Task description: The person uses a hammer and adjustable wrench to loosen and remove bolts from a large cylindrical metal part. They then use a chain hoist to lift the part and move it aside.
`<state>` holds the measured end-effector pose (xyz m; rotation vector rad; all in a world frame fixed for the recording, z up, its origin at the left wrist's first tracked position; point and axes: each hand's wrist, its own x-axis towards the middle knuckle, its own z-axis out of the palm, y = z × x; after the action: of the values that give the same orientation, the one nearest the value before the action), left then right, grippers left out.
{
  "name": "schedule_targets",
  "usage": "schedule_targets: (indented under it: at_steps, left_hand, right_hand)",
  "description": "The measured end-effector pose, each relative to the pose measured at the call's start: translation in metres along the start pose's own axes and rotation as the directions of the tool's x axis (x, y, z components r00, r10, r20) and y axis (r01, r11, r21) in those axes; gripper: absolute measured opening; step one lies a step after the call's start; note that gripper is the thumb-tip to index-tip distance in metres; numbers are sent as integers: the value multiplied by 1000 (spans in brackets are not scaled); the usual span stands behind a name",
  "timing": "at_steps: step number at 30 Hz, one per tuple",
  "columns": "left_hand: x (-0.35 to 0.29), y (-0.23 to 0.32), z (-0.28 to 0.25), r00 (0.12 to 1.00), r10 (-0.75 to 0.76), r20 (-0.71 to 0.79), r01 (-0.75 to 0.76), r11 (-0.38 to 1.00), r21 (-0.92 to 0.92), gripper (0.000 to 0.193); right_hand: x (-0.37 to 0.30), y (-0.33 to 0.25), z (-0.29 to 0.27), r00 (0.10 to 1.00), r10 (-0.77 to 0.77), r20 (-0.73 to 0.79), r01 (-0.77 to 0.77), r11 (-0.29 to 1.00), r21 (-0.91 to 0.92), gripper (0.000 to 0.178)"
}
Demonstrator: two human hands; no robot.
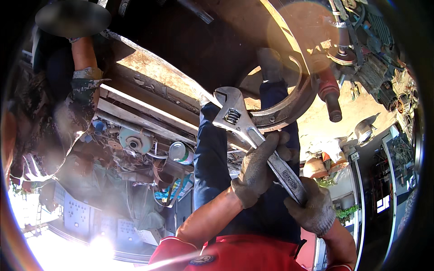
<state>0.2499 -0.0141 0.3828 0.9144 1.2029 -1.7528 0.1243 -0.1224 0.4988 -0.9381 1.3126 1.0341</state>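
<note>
1. Left hand, in a dirty grey work glove, closed around the shaft of a large adjustable wrench, grip sitting about mid-length, thumb and fingers wrapped from the left side.
2. Right hand, likewise gloved, closed around the tail end of the same handle, lower and further right; both grips firm on the tool, nothing loose between them.
3. Long axis of the wrench running diagonally, from the right hand at lower right up to the open-jawed head at upper left; adjusting worm visible just below the jaws.
4. Head lying up and to the left of both grips, left hand the nearer one, right hand at the far lever end.
5. Jaws set right at the edge of a rusty curved metal ring; whether biting on a nut or merely resting against it, cannot tell, contact point partly glare-washed.
6. Behind the wrench, dark blue trouser legs of the wearer, red shirt at the bottom edge.
7. Further left, another person's camouflage sleeve reaching in beside rusty leaf springs.
8. Right of the ring, a reddish shaft stub, well apart from the hands.
</note>
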Motion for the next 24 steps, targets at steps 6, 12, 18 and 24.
schedule_targets:
  at_steps: [6,12,18,24]
  left_hand:
    - [-1,18,24,985,127,-120,-112,986,124,42]
    - [9,33,15,980,183,-78,-180,983,42,33]
    - [2,40,22,958,262,-114,-256,964,69,30]
    - [-1,45,12,955,260,-146,-258,966,32,32]
  right_hand:
    - [22,-3,-13,988,-155,-9,155,988,-16,44]
    - [37,-7,-7,961,-271,-52,271,962,3,43]
    - [33,-19,0,961,-262,-84,264,964,15,43]
    - [34,-34,6,987,-160,0,160,987,-24,42]
